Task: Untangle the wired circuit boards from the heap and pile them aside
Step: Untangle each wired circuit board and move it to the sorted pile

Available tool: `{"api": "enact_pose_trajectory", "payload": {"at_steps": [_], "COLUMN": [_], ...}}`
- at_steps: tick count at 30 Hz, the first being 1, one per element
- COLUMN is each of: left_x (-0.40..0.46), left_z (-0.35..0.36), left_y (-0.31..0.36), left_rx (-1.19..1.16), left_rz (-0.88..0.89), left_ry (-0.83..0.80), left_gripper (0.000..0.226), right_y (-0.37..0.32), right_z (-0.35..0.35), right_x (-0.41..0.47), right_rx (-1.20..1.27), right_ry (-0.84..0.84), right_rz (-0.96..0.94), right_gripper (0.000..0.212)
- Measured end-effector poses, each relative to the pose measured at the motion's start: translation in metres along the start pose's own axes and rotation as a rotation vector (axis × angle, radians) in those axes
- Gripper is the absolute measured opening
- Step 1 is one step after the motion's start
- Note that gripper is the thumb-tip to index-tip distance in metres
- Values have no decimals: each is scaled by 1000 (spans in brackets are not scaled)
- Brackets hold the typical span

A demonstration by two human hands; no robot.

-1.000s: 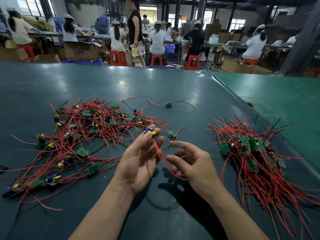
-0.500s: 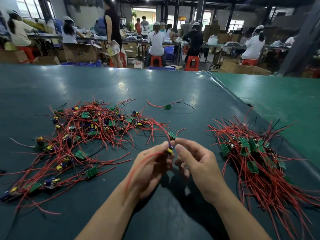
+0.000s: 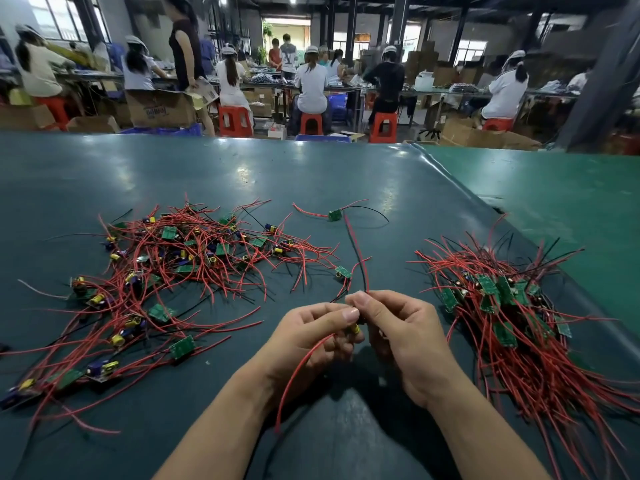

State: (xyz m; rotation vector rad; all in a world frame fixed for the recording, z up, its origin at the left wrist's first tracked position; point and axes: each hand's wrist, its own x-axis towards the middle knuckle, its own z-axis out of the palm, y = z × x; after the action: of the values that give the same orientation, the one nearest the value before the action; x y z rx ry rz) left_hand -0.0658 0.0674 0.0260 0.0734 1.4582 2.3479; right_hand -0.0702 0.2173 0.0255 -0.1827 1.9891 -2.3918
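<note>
A tangled heap of small green circuit boards with red and black wires (image 3: 180, 265) spreads over the left of the dark green table (image 3: 311, 181). A sorted pile of the same wired boards (image 3: 505, 306) lies at the right. Between them, close to me, my left hand (image 3: 311, 344) and my right hand (image 3: 405, 337) meet fingertip to fingertip and pinch one wired board (image 3: 354, 329), mostly hidden, its yellow part showing. Its red and black wires rise from my fingers; another red wire hangs down past my left wrist.
A single wired board (image 3: 334, 215) lies apart at the far middle, another loose board (image 3: 343, 271) just beyond my hands. A lighter green table (image 3: 554, 202) adjoins at the right. Beyond the far edge, seated workers, red stools and cardboard boxes fill the hall.
My hands came together on one board lifted off the heap's near edge and drew it toward me. Its wires now stand up from my fingertips.
</note>
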Motion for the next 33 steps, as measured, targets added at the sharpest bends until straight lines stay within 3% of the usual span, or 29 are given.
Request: {"api": "enact_pose_trajectory", "payload": {"at_steps": [6, 11, 16, 20, 22, 25, 28, 33], "left_x": [-4, -5, -10, -16, -18, -14, -6, -2], "left_z": [-1, -2, -4, -11, -12, -12, -12, -5], "left_y": [2, 0, 0, -1, -1, 0, 3, 3], "left_rx": [20, 15, 8, -2, -48, -183, -363, -462], "left_rz": [-34, -87, -129, -159, -105, -5, 56, 108], "left_ry": [-115, -256, -311, -485, -540, -301, -174, 54], "left_gripper": [13, 23, 31, 44, 36, 50, 66, 17], "right_y": [-3, -8, -8, -10, -12, -6, 9, 21], "right_z": [-4, -15, -17, -29, -35, -26, -3, 5], "right_x": [3, 11, 14, 18, 19, 15, 8, 1], "right_rx": [54, 250, 312, 418, 450, 187, -162, -534], "right_ry": [133, 311, 431, 544, 569, 470, 309, 39], "right_rz": [-13, -93, -140, -154, -176, -225, -297, -510], "right_gripper": [26, 14, 19, 22, 21, 15, 14, 43]}}
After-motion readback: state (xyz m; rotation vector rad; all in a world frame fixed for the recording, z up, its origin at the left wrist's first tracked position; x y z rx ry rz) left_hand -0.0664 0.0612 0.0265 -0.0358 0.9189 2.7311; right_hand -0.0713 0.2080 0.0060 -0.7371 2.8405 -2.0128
